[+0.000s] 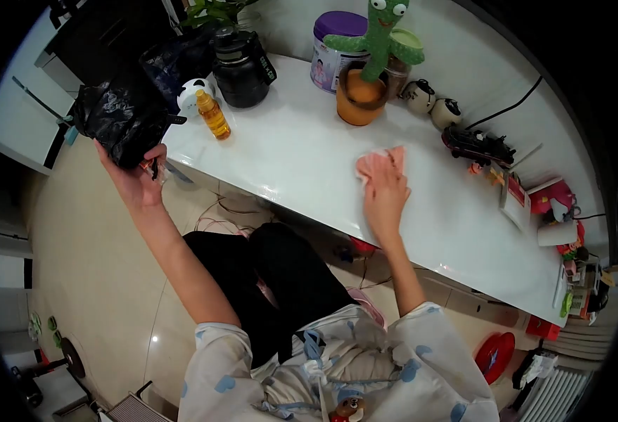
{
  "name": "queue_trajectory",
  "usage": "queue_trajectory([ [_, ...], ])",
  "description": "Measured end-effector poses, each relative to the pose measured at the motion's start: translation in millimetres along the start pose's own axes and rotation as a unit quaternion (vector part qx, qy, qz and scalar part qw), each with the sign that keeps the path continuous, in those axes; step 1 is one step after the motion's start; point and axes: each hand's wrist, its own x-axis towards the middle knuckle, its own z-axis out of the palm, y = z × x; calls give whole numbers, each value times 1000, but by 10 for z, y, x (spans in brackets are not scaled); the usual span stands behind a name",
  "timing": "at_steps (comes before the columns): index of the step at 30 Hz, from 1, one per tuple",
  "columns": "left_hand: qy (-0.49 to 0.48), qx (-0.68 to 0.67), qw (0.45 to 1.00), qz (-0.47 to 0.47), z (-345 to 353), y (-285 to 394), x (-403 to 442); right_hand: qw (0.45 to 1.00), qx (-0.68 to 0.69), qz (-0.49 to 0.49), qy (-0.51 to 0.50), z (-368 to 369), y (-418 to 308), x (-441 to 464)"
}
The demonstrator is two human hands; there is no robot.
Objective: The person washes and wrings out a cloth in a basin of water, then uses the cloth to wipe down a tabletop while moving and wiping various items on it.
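My right hand [386, 200] presses a folded pink cloth [383, 163] flat on the white tabletop [295, 155]. Off the table's left end, my left hand [138, 184] is raised with curled fingers around a small crumpled plastic wrapper [155, 169], partly clear and partly orange. Right against those fingers is a black plastic bag [122, 123], which hides some of them; whether the hand also grips the bag is unclear. A small amber bottle with a yellow cap [214, 116] stands upright near the table's left end.
Along the back stand a black jug [242, 70], a purple-lidded tin [326, 60] and a green cactus toy in an orange pot [359, 98]. Two round jars [432, 104], a dark model car [478, 144] and a white roll [557, 233] line the right. A red stool [495, 357] sits below.
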Motion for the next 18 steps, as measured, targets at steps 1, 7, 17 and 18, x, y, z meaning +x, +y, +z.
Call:
queue_trajectory([
  [1,-2,-1,1000,1,-4,11,-19,1000,28,-6,-8,-26,-89,-46],
  [7,-22,19,999,17,-35,74,-142,981,150,-105,-57,-177,-701,-527],
  [17,-35,-21,999,4,30,77,-211,947,317,53,13,-528,-54,31],
  [18,-27,-37,999,-14,46,74,-220,948,315,52,12,-480,46,28],
])
